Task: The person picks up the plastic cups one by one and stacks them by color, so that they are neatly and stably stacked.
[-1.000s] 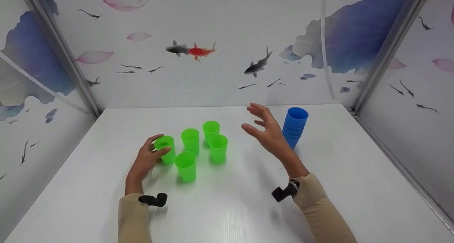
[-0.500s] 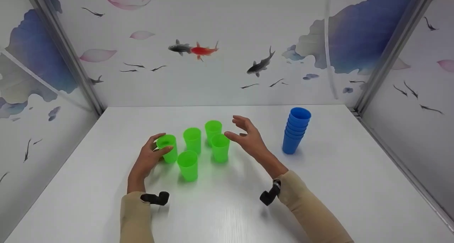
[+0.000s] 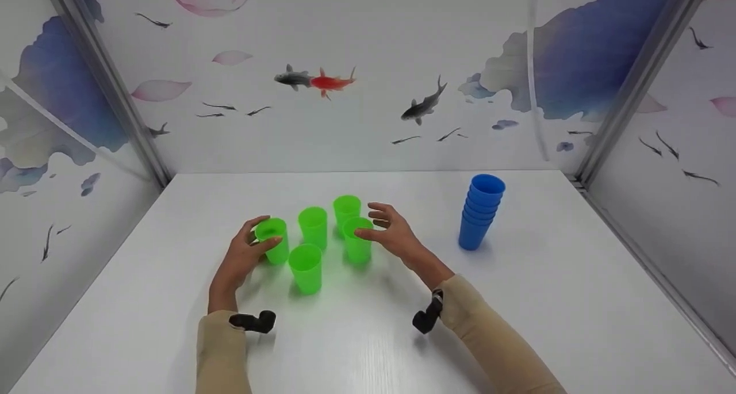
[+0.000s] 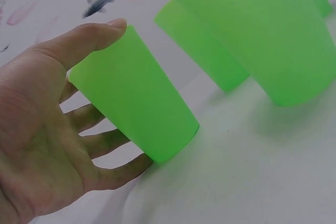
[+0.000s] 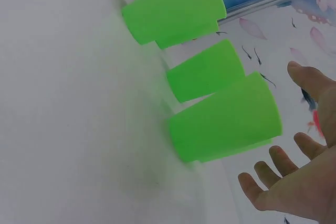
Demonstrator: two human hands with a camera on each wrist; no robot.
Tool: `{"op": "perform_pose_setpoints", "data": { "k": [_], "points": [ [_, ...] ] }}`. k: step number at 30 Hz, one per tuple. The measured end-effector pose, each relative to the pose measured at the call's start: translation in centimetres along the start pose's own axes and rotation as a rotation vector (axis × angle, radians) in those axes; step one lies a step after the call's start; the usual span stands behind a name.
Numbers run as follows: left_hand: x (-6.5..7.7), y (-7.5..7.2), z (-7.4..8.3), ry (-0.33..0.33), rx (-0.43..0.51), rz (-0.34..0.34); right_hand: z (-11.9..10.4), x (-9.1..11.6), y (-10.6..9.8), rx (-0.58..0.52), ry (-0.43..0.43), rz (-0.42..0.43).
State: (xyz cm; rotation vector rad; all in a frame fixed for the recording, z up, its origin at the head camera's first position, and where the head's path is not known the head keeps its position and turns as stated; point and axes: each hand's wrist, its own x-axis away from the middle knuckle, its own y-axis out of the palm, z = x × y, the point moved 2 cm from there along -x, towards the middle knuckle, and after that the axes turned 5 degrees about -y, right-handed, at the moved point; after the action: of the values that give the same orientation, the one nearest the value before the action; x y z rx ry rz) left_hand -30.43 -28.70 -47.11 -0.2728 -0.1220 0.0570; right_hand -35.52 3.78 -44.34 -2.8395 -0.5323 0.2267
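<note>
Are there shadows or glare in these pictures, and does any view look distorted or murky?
Head view: a pale sheen on the white table, soft shadows by the green cups and blue stack; left wrist view: muted, with green-tinged shadow under the cups; right wrist view: hazy, turned almost sideways, so the cups seem to lean.

The cup in the left grip is plain green, and so are the four cups between it and the right grip. To the right of the right grip, the stack of cups is solid blue. The tabletop beneath both grips is white. Behind each grip, the cameras are black and the sleeves tan. Beyond the grips, the white wall is patterned with pink petals, blue-and-grey leaves, grey-black fish and a red fish; the posts are grey.
</note>
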Motion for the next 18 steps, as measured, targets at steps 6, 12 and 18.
{"op": "perform_pose_setpoints", "data": {
  "k": [6, 12, 18],
  "points": [
    [0.1, -0.1, -0.2, -0.002, 0.012, -0.005, 0.8, -0.2, 1.0, 0.014, 0.064, -0.022],
    [0.2, -0.1, 0.0, 0.002, 0.032, -0.011, 1.0, -0.4, 1.6, 0.041, 0.075, -0.014],
    [0.1, 0.0, 0.1, 0.003, 0.026, -0.012, 0.9, -0.4, 1.7, 0.068, 0.051, -0.014]
  ]
}}
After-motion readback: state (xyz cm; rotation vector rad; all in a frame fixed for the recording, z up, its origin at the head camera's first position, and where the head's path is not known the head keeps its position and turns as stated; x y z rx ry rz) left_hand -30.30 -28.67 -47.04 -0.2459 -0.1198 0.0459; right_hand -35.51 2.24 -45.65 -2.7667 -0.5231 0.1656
